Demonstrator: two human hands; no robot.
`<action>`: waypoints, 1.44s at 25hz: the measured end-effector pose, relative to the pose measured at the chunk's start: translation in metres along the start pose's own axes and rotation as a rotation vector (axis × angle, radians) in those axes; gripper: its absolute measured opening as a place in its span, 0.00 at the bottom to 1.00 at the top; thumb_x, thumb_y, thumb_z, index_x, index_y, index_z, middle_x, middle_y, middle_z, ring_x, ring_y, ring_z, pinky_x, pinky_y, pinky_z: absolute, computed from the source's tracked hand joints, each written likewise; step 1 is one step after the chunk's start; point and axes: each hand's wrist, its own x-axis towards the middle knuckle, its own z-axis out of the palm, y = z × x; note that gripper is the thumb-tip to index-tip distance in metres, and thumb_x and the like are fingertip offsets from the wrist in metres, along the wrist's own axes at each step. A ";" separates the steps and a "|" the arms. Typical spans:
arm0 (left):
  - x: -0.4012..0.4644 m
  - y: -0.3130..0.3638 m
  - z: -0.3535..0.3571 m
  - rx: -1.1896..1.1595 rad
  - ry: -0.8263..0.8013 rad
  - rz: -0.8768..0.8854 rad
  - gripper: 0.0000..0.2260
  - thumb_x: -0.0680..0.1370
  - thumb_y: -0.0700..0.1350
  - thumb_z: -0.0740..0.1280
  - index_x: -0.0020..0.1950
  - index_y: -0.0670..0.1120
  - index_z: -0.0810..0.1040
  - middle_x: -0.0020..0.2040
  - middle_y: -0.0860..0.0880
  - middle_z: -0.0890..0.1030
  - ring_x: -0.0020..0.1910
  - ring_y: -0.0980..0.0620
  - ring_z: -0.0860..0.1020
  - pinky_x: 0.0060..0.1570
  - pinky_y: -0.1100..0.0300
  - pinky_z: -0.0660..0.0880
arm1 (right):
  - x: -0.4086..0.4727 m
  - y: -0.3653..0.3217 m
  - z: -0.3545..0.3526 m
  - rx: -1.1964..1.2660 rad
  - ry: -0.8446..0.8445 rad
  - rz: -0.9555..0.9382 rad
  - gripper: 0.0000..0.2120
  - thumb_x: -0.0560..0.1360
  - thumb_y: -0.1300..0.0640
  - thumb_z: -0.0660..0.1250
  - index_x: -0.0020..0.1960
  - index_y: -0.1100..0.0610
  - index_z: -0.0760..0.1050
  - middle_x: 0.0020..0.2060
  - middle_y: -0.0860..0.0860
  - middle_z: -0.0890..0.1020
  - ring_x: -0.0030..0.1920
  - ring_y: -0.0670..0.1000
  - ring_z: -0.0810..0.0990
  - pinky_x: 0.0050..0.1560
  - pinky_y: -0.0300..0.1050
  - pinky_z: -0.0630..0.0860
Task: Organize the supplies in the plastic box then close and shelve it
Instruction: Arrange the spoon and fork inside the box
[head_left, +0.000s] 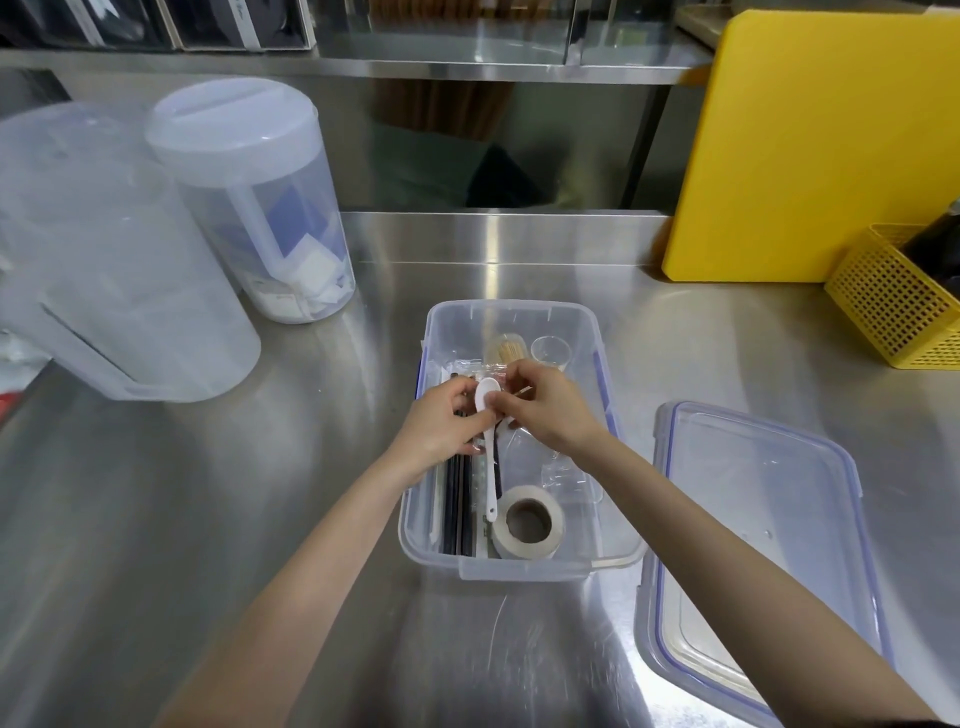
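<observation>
The open plastic box (511, 564) sits at center frame, its lid (753, 545) lower right. Above it, the left hand (441, 426) and right hand (550, 410) pinch a white spoon (488, 441); a slip could scatter the sorted supplies.

I stand at a shiny steel worktop (218, 519); behind it a steel shelf (363, 65), light glaring across both.
</observation>
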 end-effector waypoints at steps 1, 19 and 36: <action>0.002 -0.002 0.000 0.038 -0.005 -0.015 0.09 0.76 0.41 0.65 0.55 0.46 0.73 0.46 0.48 0.79 0.46 0.51 0.78 0.41 0.62 0.81 | 0.001 0.001 0.001 -0.002 -0.013 0.013 0.03 0.75 0.61 0.66 0.47 0.59 0.73 0.40 0.54 0.78 0.36 0.53 0.79 0.39 0.36 0.79; 0.017 -0.017 0.014 1.130 -0.224 -0.035 0.15 0.75 0.32 0.58 0.61 0.38 0.66 0.59 0.38 0.75 0.56 0.39 0.75 0.47 0.50 0.72 | 0.000 0.037 0.044 -0.379 -0.205 0.091 0.12 0.73 0.59 0.66 0.55 0.63 0.73 0.53 0.61 0.82 0.54 0.60 0.79 0.55 0.51 0.75; 0.008 -0.028 0.025 0.866 -0.354 -0.080 0.13 0.75 0.47 0.65 0.55 0.41 0.77 0.55 0.41 0.81 0.52 0.43 0.80 0.53 0.53 0.76 | -0.035 0.036 0.008 -0.928 -0.465 -0.098 0.17 0.76 0.60 0.60 0.65 0.56 0.72 0.61 0.56 0.76 0.62 0.57 0.74 0.57 0.50 0.74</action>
